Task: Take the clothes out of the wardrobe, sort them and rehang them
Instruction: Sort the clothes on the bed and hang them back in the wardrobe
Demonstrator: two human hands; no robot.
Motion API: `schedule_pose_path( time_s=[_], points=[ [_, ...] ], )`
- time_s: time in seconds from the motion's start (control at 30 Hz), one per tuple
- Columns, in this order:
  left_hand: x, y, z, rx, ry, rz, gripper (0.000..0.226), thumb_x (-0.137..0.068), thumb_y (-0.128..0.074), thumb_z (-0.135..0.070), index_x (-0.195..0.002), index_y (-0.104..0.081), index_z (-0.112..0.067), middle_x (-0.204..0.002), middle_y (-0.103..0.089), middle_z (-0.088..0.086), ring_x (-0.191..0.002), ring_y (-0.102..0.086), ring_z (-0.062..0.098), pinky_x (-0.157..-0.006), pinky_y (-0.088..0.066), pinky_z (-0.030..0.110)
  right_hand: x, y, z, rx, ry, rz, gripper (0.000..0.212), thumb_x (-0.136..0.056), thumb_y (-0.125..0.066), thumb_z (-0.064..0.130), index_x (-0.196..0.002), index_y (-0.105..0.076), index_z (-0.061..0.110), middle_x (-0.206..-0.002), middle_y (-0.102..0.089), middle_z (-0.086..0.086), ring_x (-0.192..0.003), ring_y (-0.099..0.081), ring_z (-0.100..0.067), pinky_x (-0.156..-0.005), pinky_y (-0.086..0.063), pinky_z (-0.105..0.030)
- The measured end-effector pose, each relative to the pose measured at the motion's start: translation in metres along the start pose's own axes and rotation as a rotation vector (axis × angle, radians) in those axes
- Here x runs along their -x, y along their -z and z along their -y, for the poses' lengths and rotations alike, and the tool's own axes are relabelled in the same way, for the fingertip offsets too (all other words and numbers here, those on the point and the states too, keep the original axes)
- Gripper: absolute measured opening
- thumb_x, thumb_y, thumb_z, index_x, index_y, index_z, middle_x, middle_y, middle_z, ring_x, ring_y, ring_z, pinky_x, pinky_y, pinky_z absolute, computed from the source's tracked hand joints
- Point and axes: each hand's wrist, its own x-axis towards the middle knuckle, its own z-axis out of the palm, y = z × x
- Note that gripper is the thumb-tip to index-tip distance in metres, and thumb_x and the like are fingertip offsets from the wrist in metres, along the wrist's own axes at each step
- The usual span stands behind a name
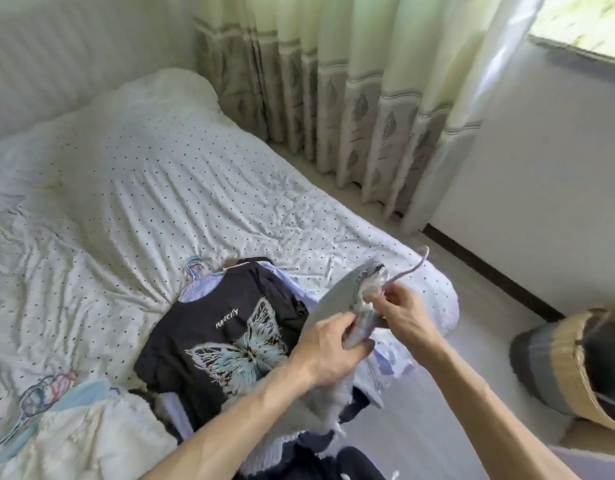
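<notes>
I hold a grey garment [337, 296] above the foot of the bed. My left hand [328, 348] grips its lower fold. My right hand [399, 313] pinches its top edge, where a thin pale drawstring [411, 268] curls upward. Under my arms lies a black T-shirt [226, 341] with a pale blue butterfly print, spread over a light blue striped shirt [202, 289]. A pastel hanger hook [195, 268] pokes out at the shirt's collar. More dark and striped clothes [333, 459] are heaped at the near edge of the bed.
The bed [143, 188] has a white dotted cover. A quilt with a light blue pattern [67, 420] lies bunched at the near left. Long patterned curtains [333, 98] hang behind the bed. A striped woven basket [569, 368] stands on the floor at right.
</notes>
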Motion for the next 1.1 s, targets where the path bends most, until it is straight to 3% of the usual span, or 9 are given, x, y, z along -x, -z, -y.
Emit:
schedule_pose_path(
  time_s=[0.1, 0.17, 0.23, 0.33, 0.4, 0.5, 0.63, 0.93, 1.1],
  points=[
    [-0.020, -0.010, -0.066, 0.047, -0.123, 0.207, 0.030, -0.084, -0.064, -0.054, -0.089, -0.070, -0.025, -0.085, -0.070, -0.010, -0.081, -0.064, 0.006, -0.078, -0.052, 0.029, 0.050, 0.090, 0.008, 0.099, 0.114, -0.003, 0.013, -0.095, -0.066, 0.017, -0.082, -0.063, 0.013, -0.066, -0.063, 0.010, -0.061, -0.057, -0.007, -0.059, -0.047, -0.024],
    [-0.045, -0.010, -0.103, 0.017, -0.269, 0.057, 0.026, -0.087, -0.064, -0.043, -0.107, -0.071, -0.029, -0.104, -0.070, -0.011, -0.096, -0.063, 0.004, -0.089, -0.050, 0.029, 0.088, 0.143, 0.011, 0.152, 0.154, -0.003, 0.009, -0.095, -0.065, 0.014, -0.086, -0.066, 0.016, -0.071, -0.066, 0.013, -0.064, -0.060, -0.004, -0.058, -0.046, -0.019],
    [-0.073, -0.013, -0.139, -0.205, -0.453, -0.142, 0.050, -0.087, -0.059, -0.047, -0.134, -0.056, -0.031, -0.133, -0.056, -0.006, -0.121, -0.050, 0.011, -0.108, -0.039, 0.030, 0.128, 0.185, 0.008, 0.207, 0.173, -0.043, 0.005, -0.095, -0.066, 0.016, -0.091, -0.069, 0.017, -0.075, -0.068, 0.014, -0.066, -0.061, -0.002, -0.060, -0.047, -0.016],
    [-0.100, -0.038, -0.198, -0.611, -0.764, -0.093, 0.049, -0.093, -0.046, -0.063, -0.138, -0.051, -0.043, -0.150, -0.043, -0.008, -0.141, -0.032, 0.014, -0.116, -0.024, 0.033, 0.185, 0.234, -0.005, 0.266, 0.197, -0.144, 0.008, -0.092, -0.068, 0.014, -0.090, -0.071, 0.021, -0.077, -0.070, 0.014, -0.068, -0.060, 0.001, -0.067, -0.048, -0.012],
    [-0.099, -0.067, -0.237, -0.701, -0.866, 0.063, 0.038, -0.098, -0.041, -0.061, -0.118, -0.064, -0.038, -0.125, -0.064, -0.006, -0.127, -0.051, 0.018, -0.104, -0.038, 0.033, 0.221, 0.261, -0.015, 0.300, 0.183, -0.258, 0.011, -0.091, -0.070, 0.015, -0.090, -0.072, 0.026, -0.080, -0.070, 0.017, -0.068, -0.061, 0.003, -0.068, -0.047, -0.011],
    [-0.083, -0.116, -0.282, -0.559, -0.890, 0.225, 0.032, -0.099, -0.045, -0.055, -0.105, -0.064, -0.030, -0.098, -0.065, -0.006, -0.096, -0.057, 0.017, -0.083, -0.044, 0.033, 0.268, 0.300, -0.034, 0.305, 0.153, -0.516, 0.010, -0.094, -0.066, 0.022, -0.090, -0.073, 0.028, -0.084, -0.072, 0.009, -0.065, -0.061, -0.008, -0.065, -0.049, -0.020],
    [-0.063, -0.180, -0.331, -0.349, -1.011, 0.306, 0.025, -0.096, -0.051, -0.054, -0.104, -0.068, -0.036, -0.100, -0.065, -0.015, -0.086, -0.049, -0.002, -0.074, -0.037, 0.023, 0.319, 0.331, -0.057, 0.419, 0.091, -0.808, 0.018, -0.100, -0.055, 0.029, -0.087, -0.068, 0.029, -0.079, -0.068, 0.022, -0.074, -0.061, 0.001, -0.070, -0.043, -0.014],
    [-0.033, -0.273, -0.420, -0.190, -1.256, 0.574, 0.049, -0.090, -0.037, -0.065, -0.104, -0.068, -0.029, -0.088, -0.055, -0.013, -0.090, -0.054, 0.009, -0.082, -0.043, 0.027, 0.388, 0.354, -0.081, 0.460, -0.058, -1.216, 0.017, -0.101, -0.054, 0.027, -0.094, -0.070, 0.022, -0.087, -0.067, 0.016, -0.085, -0.058, 0.000, -0.078, -0.040, -0.010],
    [-0.025, -0.310, -0.454, -0.172, -1.390, 0.724, 0.032, -0.098, -0.048, -0.051, -0.102, -0.065, -0.024, -0.088, -0.054, -0.015, -0.081, -0.052, 0.004, -0.075, -0.040, 0.021, 0.416, 0.357, -0.084, 0.394, -0.178, -1.357, 0.016, -0.099, -0.056, 0.028, -0.093, -0.070, 0.025, -0.090, -0.071, 0.011, -0.087, -0.063, -0.003, -0.081, -0.048, -0.024]
  ],
)
